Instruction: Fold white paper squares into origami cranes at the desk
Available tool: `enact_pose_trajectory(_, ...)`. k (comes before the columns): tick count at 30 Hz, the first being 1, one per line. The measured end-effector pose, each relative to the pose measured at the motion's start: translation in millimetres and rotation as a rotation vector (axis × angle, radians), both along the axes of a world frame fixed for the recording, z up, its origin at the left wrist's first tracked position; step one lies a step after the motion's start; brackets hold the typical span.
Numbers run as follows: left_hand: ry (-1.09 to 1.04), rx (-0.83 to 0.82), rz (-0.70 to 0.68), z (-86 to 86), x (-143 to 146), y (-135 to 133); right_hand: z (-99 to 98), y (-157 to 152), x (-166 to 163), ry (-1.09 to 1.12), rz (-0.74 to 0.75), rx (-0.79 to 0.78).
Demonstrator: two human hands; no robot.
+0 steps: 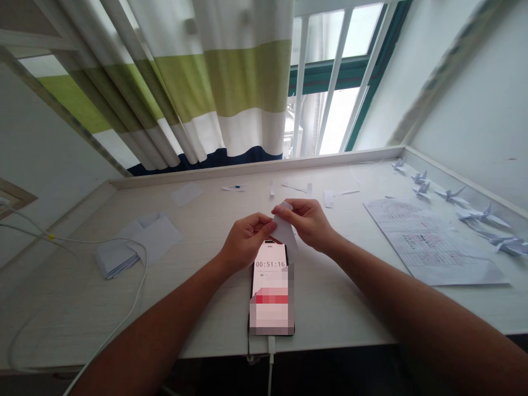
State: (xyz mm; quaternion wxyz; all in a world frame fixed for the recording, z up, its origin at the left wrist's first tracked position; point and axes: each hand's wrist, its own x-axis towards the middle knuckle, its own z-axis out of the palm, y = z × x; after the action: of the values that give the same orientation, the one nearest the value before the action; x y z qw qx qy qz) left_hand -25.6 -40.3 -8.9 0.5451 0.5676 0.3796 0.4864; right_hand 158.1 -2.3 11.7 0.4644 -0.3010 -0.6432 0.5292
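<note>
Between my two hands is a small folded piece of white paper (285,228), held above the desk. My left hand (246,239) pinches its left edge between thumb and fingers. At the top of the paper, my right hand (307,221) has thumb and fingers closed on it. Part of the paper is hidden behind the fingers. Just below my hands lies a phone (270,275) with a timer reading 00:51:16 and a blurred lower screen.
Several folded paper cranes (482,215) line the right edge, beside a written sheet (429,242). A stack of white paper (119,253) lies left, near a white cable (142,275). Paper scraps (329,198) are at the back. A charging cable (271,346) runs from the phone.
</note>
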Motion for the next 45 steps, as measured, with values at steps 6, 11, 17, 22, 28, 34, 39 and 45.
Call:
enact_pose_trajectory(6, 0.033, -0.016, -0.027, 3.4, 0, 0, 5.1, -3, 1, -0.019, -0.036, 0.005)
enact_pose_trajectory(11, 0.207, 0.03, -0.051, 7.7, -5, -3, 5.2, 0, 2, 0.008, -0.07, -0.04)
enact_pose_trajectory(17, 0.189, 0.085, 0.002, 11.7, -4, -4, -1.5, 7, 5, 0.045, 0.084, -0.12)
enact_pose_trajectory(22, 0.171, 0.034, -0.037, 7.0, -4, -1, -7.9, 7, 3, 0.034, 0.105, -0.134)
enact_pose_trajectory(28, 0.119, -0.073, -0.119, 9.0, -1, -1, 1.1, -5, -6, 0.126, 0.055, -0.161)
enact_pose_trajectory(34, 0.023, -0.14, -0.147, 9.1, 8, -4, 1.0, -11, -14, 0.225, 0.009, -0.238)
enact_pose_trajectory(39, 0.036, -0.141, -0.115, 8.3, 5, -4, -1.1, -6, -10, 0.266, 0.009, -0.245)
enact_pose_trajectory(45, 0.087, -0.107, -0.046, 4.8, -1, 0, 4.6, 0, -2, 0.167, -0.008, -0.178)
